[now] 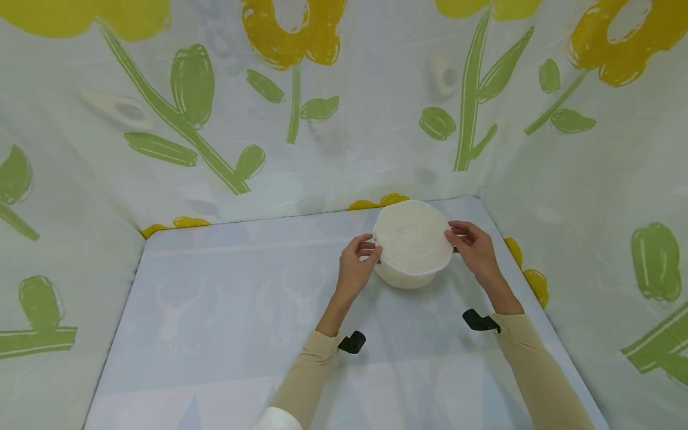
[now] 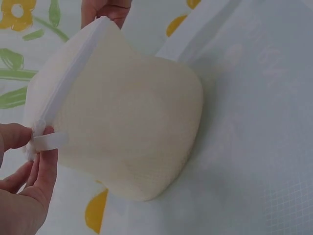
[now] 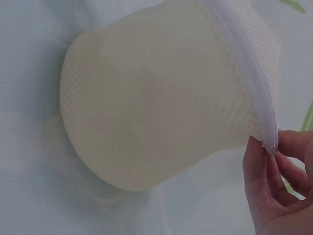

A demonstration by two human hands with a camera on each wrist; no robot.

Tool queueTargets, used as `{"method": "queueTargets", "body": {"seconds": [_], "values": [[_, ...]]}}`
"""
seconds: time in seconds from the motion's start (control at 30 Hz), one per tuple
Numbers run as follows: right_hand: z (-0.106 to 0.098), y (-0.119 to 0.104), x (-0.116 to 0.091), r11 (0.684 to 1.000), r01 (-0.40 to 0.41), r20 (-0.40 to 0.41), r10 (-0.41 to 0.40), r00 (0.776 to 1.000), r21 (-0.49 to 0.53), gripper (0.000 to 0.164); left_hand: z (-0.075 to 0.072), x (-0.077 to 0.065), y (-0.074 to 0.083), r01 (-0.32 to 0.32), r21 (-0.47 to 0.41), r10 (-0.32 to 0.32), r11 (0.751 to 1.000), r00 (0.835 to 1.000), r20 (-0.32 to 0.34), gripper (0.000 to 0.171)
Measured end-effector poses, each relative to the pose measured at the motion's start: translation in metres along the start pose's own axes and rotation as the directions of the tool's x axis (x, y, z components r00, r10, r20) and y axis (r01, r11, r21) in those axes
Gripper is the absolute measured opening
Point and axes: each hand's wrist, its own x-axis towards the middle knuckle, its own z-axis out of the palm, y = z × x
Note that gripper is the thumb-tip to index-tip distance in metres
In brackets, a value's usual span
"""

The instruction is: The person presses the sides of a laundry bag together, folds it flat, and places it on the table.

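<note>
A cream mesh laundry bag (image 1: 411, 239), round and puffed out, stands on the table between both hands. White zipper trim (image 3: 252, 73) runs around its upper edge. At the left side of that edge my left hand (image 1: 355, 266) pinches the trim; the left wrist view shows the thumb and fingers by the zipper end and a small white tab (image 2: 50, 141). On the opposite side my right hand (image 1: 475, 248) pinches the rim between thumb and fingers, also plain in the right wrist view. Whether anything lies inside the bag cannot be seen.
The table (image 1: 215, 310) has a pale blue cover with faint deer prints. A curtain (image 1: 344, 119) printed with yellow flowers and green stems hangs behind and along both sides. Dark wrist-worn cameras (image 1: 353, 343) sit at both cuffs.
</note>
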Motion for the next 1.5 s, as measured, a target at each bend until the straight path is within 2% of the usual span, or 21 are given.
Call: {"method": "queueTargets", "body": {"seconds": [0.3, 0.7, 0.9, 1.1, 1.5], "values": [[0.007, -0.002, -0.003, 0.999, -0.038, 0.012, 0.038, 0.999, 0.023, 0.047, -0.01, -0.007, 0.007, 0.023, 0.016, -0.022, 1.0, 1.0, -0.018, 0.035], [0.02, -0.008, -0.011, 0.998, -0.032, 0.056, 0.029, 0.998, 0.054, 0.05, -0.028, -0.018, 0.01, 0.044, -0.077, -0.045, 0.996, 0.999, -0.017, 0.04], [0.028, -0.011, -0.016, 0.995, -0.045, 0.077, 0.038, 0.996, 0.085, 0.048, -0.038, -0.024, 0.013, 0.057, -0.066, -0.06, 0.996, 0.997, -0.043, 0.037], [0.036, -0.015, -0.021, 0.995, -0.051, 0.085, 0.043, 0.995, 0.086, 0.047, -0.048, -0.03, 0.012, 0.047, -0.049, -0.05, 0.998, 0.996, -0.07, 0.035], [0.051, -0.024, -0.033, 0.989, -0.054, 0.155, 0.032, 0.987, 0.135, 0.044, -0.069, -0.048, 0.014, 0.041, -0.081, -0.049, 0.996, 0.993, -0.104, 0.035]]}}
